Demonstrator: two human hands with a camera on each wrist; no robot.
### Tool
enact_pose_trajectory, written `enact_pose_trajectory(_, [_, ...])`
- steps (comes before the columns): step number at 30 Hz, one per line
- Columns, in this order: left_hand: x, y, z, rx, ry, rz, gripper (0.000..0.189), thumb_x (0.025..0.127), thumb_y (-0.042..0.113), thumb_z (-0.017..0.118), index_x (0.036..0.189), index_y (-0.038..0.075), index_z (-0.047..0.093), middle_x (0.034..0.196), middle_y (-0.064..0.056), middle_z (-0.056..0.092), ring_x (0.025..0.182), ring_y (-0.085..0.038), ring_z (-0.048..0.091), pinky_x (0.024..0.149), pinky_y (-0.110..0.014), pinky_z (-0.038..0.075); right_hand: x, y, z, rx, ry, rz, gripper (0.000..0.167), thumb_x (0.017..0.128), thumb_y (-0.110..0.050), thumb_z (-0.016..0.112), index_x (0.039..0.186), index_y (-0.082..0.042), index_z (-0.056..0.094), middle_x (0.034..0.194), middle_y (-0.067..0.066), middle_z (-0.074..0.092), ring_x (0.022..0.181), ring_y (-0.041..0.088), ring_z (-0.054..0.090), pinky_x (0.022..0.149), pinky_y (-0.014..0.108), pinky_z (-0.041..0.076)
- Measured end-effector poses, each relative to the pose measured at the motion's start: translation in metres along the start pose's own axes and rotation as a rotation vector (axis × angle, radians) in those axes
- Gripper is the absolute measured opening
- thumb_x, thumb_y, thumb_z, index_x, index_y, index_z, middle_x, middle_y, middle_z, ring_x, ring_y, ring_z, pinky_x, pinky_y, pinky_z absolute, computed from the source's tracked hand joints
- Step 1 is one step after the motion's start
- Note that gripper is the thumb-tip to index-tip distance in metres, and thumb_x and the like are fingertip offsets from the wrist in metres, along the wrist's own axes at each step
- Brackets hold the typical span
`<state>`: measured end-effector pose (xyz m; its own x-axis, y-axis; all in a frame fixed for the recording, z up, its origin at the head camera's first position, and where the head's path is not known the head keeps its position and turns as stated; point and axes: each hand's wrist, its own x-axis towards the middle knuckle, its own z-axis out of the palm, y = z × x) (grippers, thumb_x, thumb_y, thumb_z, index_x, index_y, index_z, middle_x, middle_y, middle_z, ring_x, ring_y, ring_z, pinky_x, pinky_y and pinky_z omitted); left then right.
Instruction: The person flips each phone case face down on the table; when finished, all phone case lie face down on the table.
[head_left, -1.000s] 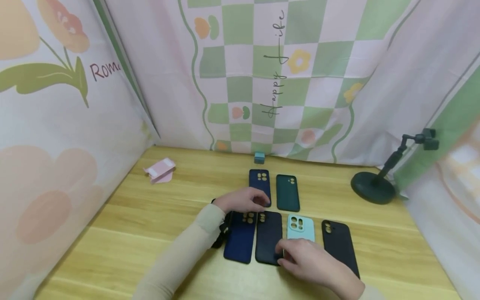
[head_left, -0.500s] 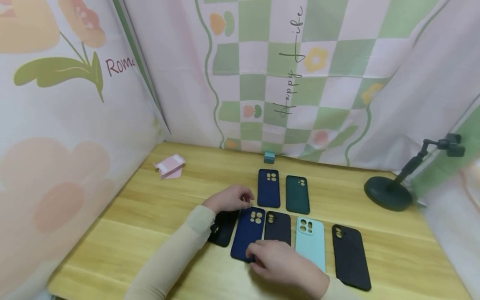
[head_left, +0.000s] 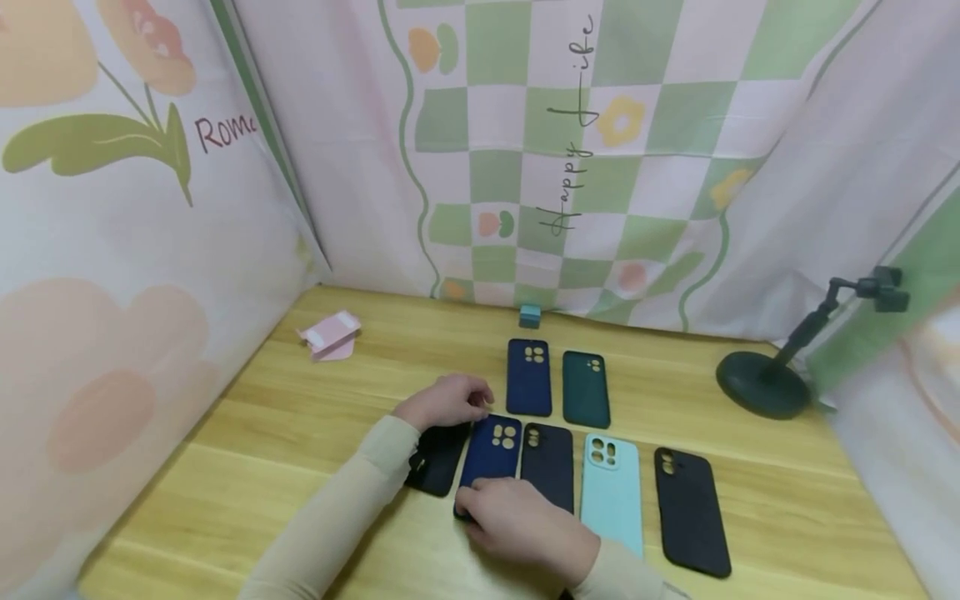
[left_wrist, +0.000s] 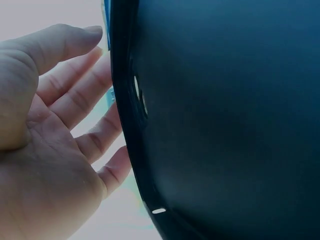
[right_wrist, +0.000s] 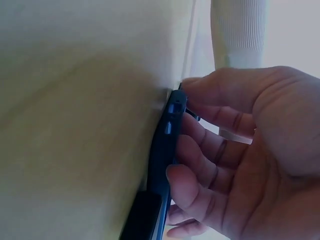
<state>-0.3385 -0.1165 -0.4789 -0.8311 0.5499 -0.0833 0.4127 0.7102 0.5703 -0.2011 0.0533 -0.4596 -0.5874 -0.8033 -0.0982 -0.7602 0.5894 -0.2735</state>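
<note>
My left hand (head_left: 447,401) reaches over the black phone case (head_left: 437,467), its fingertips at the upper-left corner of a navy phone case (head_left: 487,458). In the left wrist view the fingers (left_wrist: 82,100) are loosely bent behind the dark rim of a phone case (left_wrist: 225,120) that fills the right side. My right hand (head_left: 513,521) pinches the lower end of the navy case, covering part of it. In the right wrist view, thumb and curled fingertips (right_wrist: 182,185) lie against that case's edge (right_wrist: 165,140).
To the right lie a black case (head_left: 550,467), a mint case (head_left: 612,500) and another black case (head_left: 692,512). Behind them are a second navy case (head_left: 528,379) and a green case (head_left: 587,389). A phone stand (head_left: 763,385), pink box (head_left: 332,335) and small blue block (head_left: 529,317) stand farther back.
My right hand has moved left from the black case to the lower end of the navy case. My left hand has drawn back left from the rear navy case.
</note>
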Motion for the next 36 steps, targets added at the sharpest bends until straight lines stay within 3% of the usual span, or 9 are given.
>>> enact_pose_trajectory(5, [-0.001,0.004,0.0,-0.01,-0.003,0.002,0.018,0.092,0.018,0.069,0.11,0.018,0.069,0.093,0.01,0.064,0.082,-0.005,0.059,0.073,-0.025,0.05,0.004,0.001,0.001,0.009,-0.046,0.021,0.011,0.091,-0.021,0.068,0.102,-0.023,0.065,0.084,-0.012,0.056,0.07,0.003,0.052,0.06,0.026,0.047])
enact_pose_trajectory(10, [-0.001,0.007,-0.003,-0.086,-0.017,0.023,0.021,0.093,0.011,0.065,0.113,0.016,0.069,0.096,0.009,0.066,0.085,-0.006,0.061,0.075,-0.025,0.05,0.004,0.002,0.001,0.057,-0.047,0.041,0.016,0.09,-0.017,0.068,0.103,-0.023,0.062,0.086,-0.013,0.058,0.072,0.002,0.054,0.063,0.025,0.049])
enact_pose_trajectory(15, [0.0,0.009,-0.008,-0.173,0.004,0.068,0.027,0.091,0.005,0.06,0.114,0.014,0.069,0.101,0.007,0.066,0.093,-0.008,0.061,0.078,-0.026,0.05,-0.002,0.004,-0.001,0.12,0.009,-0.008,0.023,0.092,-0.012,0.064,0.113,-0.019,0.058,0.094,-0.01,0.063,0.079,0.0,0.058,0.068,0.022,0.05])
enact_pose_trajectory(20, [-0.002,0.013,-0.013,-0.288,0.021,0.043,0.028,0.09,0.005,0.058,0.113,0.017,0.069,0.107,0.008,0.065,0.084,-0.016,0.06,0.069,-0.032,0.051,-0.007,0.007,-0.008,0.149,0.102,-0.074,0.039,0.092,-0.011,0.063,0.13,-0.015,0.055,0.105,-0.005,0.062,0.082,0.001,0.058,0.069,0.019,0.05])
enact_pose_trajectory(23, [-0.002,0.016,-0.014,-0.356,0.022,0.038,0.028,0.091,0.005,0.056,0.114,0.015,0.068,0.11,0.005,0.065,0.081,-0.018,0.059,0.065,-0.035,0.052,-0.01,0.008,-0.013,0.114,0.164,-0.087,0.037,0.091,-0.014,0.066,0.127,-0.017,0.06,0.098,-0.008,0.058,0.075,0.001,0.053,0.064,0.019,0.047])
enact_pose_trajectory(28, [-0.001,0.019,-0.013,-0.401,0.046,0.094,0.029,0.091,0.003,0.056,0.117,0.009,0.066,0.116,-0.002,0.064,0.1,-0.016,0.061,0.076,-0.034,0.052,-0.015,0.008,-0.016,0.021,0.264,-0.073,0.025,0.089,-0.022,0.071,0.113,-0.021,0.066,0.087,-0.012,0.053,0.077,0.005,0.05,0.059,0.021,0.044])
enact_pose_trajectory(36, [0.003,0.021,-0.004,-0.369,0.047,0.163,0.032,0.086,-0.002,0.058,0.116,0.008,0.067,0.112,0.001,0.064,0.102,-0.016,0.059,0.088,-0.034,0.049,-0.022,0.01,-0.014,-0.016,0.24,0.0,0.019,0.09,-0.034,0.072,0.104,-0.024,0.064,0.08,-0.016,0.055,0.078,0.003,0.054,0.058,0.021,0.044])
